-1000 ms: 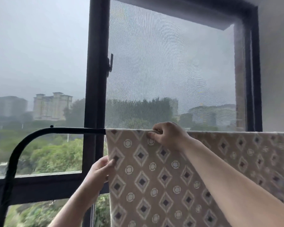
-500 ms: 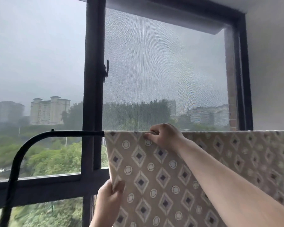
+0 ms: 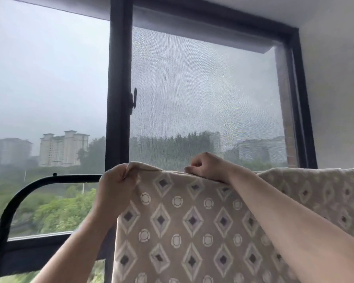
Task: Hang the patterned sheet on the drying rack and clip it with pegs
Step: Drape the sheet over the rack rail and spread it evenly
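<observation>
The patterned sheet [image 3: 192, 219], beige with diamonds and circles, hangs over the top bar of the black drying rack [image 3: 49, 179] and runs off to the right. My left hand [image 3: 114, 188] grips the sheet's top left corner and lifts it a little above the bar. My right hand [image 3: 206, 166] sits on the top edge further right, fingers curled over the fold of the sheet. The bar under the sheet is hidden. No pegs are in view.
Right behind the rack is a dark-framed window [image 3: 119, 78] with a handle [image 3: 133, 101] and an insect screen [image 3: 202, 99]. A white wall [image 3: 335, 99] closes the right side. The rack's curved left end [image 3: 6, 221] drops toward the lower left.
My left hand has risen from the sheet's left side edge to its top corner and lifted it. My right hand stays on the top edge. The view has tilted upward.
</observation>
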Tool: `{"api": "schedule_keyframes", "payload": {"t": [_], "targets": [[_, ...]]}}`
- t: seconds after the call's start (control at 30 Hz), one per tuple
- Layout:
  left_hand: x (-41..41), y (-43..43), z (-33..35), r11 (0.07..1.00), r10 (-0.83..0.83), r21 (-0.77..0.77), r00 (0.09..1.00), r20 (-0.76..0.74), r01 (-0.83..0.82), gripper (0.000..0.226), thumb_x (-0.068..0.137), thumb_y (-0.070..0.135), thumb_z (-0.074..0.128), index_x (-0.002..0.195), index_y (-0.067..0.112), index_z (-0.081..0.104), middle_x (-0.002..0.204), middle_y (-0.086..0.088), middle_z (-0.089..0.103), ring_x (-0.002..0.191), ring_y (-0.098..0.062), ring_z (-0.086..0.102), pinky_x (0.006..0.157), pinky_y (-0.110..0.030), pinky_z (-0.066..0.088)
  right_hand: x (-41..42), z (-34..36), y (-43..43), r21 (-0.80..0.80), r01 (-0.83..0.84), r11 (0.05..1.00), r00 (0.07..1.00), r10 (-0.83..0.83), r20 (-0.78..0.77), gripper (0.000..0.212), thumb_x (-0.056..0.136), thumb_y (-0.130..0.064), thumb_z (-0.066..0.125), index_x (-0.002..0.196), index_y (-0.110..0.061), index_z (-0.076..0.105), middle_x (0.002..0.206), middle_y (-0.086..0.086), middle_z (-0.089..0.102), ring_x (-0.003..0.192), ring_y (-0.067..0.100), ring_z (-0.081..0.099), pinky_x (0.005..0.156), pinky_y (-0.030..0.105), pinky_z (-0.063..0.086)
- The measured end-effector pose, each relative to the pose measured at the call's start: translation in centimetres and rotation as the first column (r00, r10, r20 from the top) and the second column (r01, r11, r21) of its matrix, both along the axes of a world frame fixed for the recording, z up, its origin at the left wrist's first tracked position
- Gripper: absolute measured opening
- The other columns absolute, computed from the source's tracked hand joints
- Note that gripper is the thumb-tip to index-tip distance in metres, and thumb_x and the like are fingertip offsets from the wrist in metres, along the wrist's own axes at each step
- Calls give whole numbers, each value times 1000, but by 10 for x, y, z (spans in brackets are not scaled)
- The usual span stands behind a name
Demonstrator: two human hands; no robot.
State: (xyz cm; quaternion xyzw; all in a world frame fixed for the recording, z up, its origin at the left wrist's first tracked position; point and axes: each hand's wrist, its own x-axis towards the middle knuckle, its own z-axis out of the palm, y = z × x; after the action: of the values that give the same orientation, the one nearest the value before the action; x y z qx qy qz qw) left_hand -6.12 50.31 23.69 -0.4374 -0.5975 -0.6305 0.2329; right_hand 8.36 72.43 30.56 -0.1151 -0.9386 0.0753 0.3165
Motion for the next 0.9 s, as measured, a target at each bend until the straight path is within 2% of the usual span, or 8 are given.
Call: {"api": "schedule_keyframes", "payload": {"t": [0.13, 0.3, 0.37, 0.47, 0.53, 0.6, 0.7, 0.9], "targets": [[5, -9, 28, 989, 108, -85, 984, -139, -120, 27, 88, 21, 54, 83, 41, 72, 71, 18, 68, 68, 0, 62, 62, -28, 48, 11, 7, -1, -104, -17, 994, 993, 29, 111, 39, 91, -48, 61, 63, -23, 70, 56, -14, 58, 56, -1, 50, 58, 24, 41], [-17, -5, 48, 915, 138, -354, 975, -173, -192, 25, 76, 42, 48, 83, 31, 69, 64, 5, 68, 65, -25, 67, 58, -43, 57, 17, 12, -1, -88, -20, 996, 998, 26, 66, 39, 90, -33, 67, 58, -12, 65, 54, -7, 47, 51, 3, 40, 49, 22, 34], [-16, -1, 55, 886, 134, -424, 979, -152, -187, 19, 72, 31, 50, 69, 25, 67, 54, 3, 64, 60, -27, 65, 55, -45, 57, 13, 11, 3, -70, 4, 998, 999, -1, 38, 33, 90, -30, 67, 72, -3, 72, 58, 0, 53, 55, 4, 44, 50, 22, 36], [-7, 2, 60, 846, 174, -484, 974, -145, -224, 21, 67, 13, 51, 52, 21, 63, 47, 3, 61, 57, -21, 61, 49, -30, 47, 2, 14, 12, -60, 83, 995, 996, -84, -5, 32, 89, -31, 69, 78, -2, 75, 62, 14, 65, 58, 5, 49, 55, 23, 38], [-4, 4, 61, 826, 215, -498, 964, -154, -264, 19, 66, 13, 51, 52, 15, 64, 49, 1, 62, 57, -20, 61, 49, -26, 43, -4, 17, 18, -64, 145, 987, 989, -145, 10, 35, 89, -32, 70, 62, -10, 71, 46, -4, 61, 52, 3, 48, 53, 21, 36], [-2, 4, 63, 798, 254, -525, 955, -154, -297, 17, 64, 15, 51, 51, 10, 61, 50, -1, 62, 58, -20, 61, 50, -26, 44, -10, 20, 19, -46, 212, 976, 974, -207, 92, 31, 89, -34, 70, 64, -16, 71, 42, -14, 55, 54, 3, 50, 50, 20, 36], [-2, 3, 64, 762, 286, -564, 947, -146, -317, 18, 59, 19, 49, 46, 8, 54, 49, -2, 59, 55, -21, 59, 49, -25, 41, -17, 20, 15, -8, 243, 970, 948, -236, 212, 22, 88, -34, 70, 88, -14, 78, 61, -11, 59, 71, 10, 58, 52, 18, 38], [3, 2, 75, 699, 322, -662, 946, -47, -270, 17, 80, 10, 50, 67, 2, 57, 64, -6, 49, 64, -23, 49, 56, -28, 46, 8, 11, -11, -10, 20, 1000, 998, -19, 66, 44, 94, -49, 58, 58, -23, 62, 58, -10, 60, 51, 3, 52, 52, 26, 41]]}}
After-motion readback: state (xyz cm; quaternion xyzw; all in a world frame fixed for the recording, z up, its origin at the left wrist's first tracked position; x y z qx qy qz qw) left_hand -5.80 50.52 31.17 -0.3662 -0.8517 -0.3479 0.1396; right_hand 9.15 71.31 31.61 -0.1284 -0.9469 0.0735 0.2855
